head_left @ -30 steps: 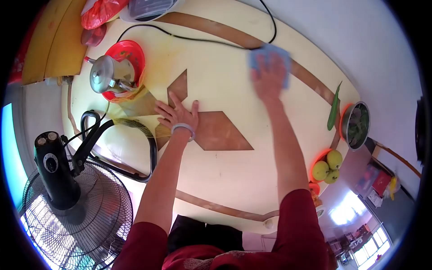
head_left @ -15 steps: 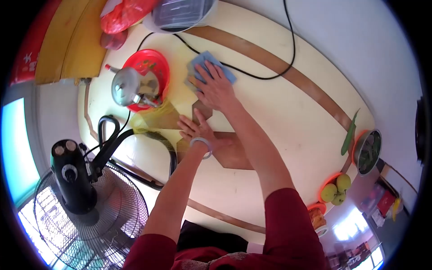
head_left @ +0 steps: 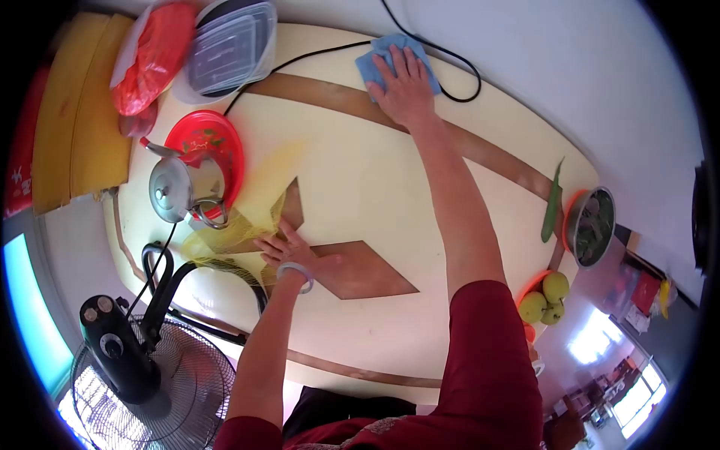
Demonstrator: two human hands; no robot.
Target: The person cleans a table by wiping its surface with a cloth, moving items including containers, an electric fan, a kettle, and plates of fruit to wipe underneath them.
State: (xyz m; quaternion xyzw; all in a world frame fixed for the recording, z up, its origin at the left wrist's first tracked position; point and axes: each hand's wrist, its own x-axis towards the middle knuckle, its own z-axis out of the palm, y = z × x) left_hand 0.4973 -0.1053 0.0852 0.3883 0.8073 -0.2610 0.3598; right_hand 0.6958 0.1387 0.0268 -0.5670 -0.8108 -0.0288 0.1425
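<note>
Blue cloth (head_left: pixel 381 46) lies at the upper middle of the frame, its centre hidden under the right hand (head_left: pixel 409 94), which is open and flat on it, fingers extended. A black cord (head_left: pixel 322 52) meets the cloth's left and right edges; the stretch between is hidden. Left of centre, the left hand (head_left: pixel 291 247) is open, fingers spread over the table (head_left: pixel 360 165); whether they touch the sheer yellow netting (head_left: pixel 259 206) beside them is hard to tell. At left, a rounded, shiny metal kettle (head_left: pixel 171 191) covers part of a red plastic basin (head_left: pixel 232 154). Lower left, the wire-caged fan (head_left: pixel 124 352) is cut off. Brown, sharp-cornered inlays (head_left: pixel 360 270) mark the smooth, pale tabletop.
</note>
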